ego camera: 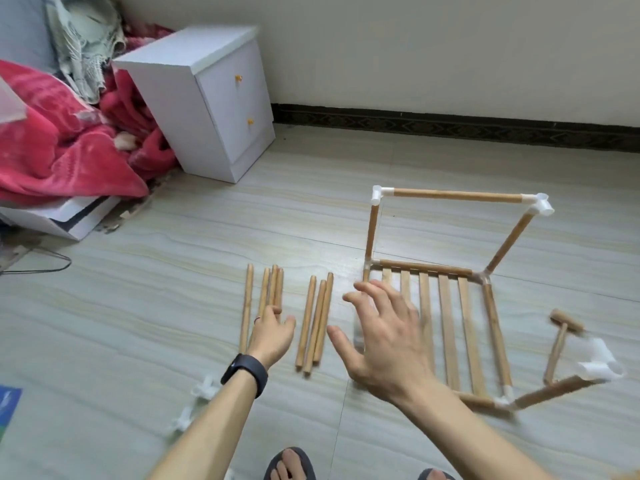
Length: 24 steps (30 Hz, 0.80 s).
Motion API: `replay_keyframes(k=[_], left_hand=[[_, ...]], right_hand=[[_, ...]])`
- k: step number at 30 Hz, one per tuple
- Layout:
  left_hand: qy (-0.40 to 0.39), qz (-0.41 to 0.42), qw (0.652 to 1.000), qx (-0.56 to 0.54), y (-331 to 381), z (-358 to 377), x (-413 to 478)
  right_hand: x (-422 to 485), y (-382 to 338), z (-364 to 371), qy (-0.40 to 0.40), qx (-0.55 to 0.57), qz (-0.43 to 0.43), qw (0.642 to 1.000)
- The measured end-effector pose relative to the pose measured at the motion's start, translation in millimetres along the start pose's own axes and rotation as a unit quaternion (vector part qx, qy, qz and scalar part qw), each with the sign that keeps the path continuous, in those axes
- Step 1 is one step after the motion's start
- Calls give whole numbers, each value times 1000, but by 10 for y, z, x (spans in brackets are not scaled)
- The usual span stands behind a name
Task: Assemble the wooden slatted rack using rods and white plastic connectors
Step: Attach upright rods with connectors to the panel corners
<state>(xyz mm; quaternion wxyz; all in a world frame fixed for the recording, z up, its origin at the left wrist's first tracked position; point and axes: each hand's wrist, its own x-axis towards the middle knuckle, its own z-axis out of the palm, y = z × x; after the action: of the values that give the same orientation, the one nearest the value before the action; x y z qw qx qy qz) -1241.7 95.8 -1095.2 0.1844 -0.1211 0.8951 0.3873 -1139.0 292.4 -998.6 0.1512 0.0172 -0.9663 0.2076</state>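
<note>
A partly built wooden slatted rack (450,327) lies on the floor at right, with upright rods and a top rod (457,195) joined by white plastic connectors (542,204). Loose wooden rods (313,323) lie in two groups left of it. My left hand (272,332) reaches over the left group of rods (246,306), fingers extended, holding nothing. My right hand (384,330) hovers spread open above the rack's left edge, hiding part of it. A loose white connector (599,363) sits on a rod end at the rack's near right corner.
A small wooden mallet (561,337) lies right of the rack. Two white connectors (204,389) lie on the floor near my left forearm. A white bedside cabinet (204,98) and red blanket (59,140) stand at the back left. My sandalled feet (291,465) are at the bottom.
</note>
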Motion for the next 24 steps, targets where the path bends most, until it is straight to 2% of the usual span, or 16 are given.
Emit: replay_keyframes(k=[4, 11, 14, 17, 21, 23, 24], left_hand=[[6, -76, 992, 104, -531, -145, 304], [4, -163, 962, 220, -1066, -54, 804], [31, -162, 954, 252, -1172, 26, 927], [43, -165, 959, 227, -1192, 0, 1027], [38, -180, 977, 107, -1000, -262, 983], [62, -124, 989, 59, -795, -428, 818], [77, -70, 993, 47, -675, -511, 713]], right_hand=[[249, -135, 333, -143, -130, -43, 980], [331, -180, 482, -138, -182, -52, 972], [322, -212, 513, -141, -183, -60, 971], [316, -223, 519, -159, -187, -55, 968], [292, -222, 521, -165, -170, -48, 970], [291, -219, 482, -177, -160, -29, 971], [298, -208, 450, -194, -148, -10, 970]])
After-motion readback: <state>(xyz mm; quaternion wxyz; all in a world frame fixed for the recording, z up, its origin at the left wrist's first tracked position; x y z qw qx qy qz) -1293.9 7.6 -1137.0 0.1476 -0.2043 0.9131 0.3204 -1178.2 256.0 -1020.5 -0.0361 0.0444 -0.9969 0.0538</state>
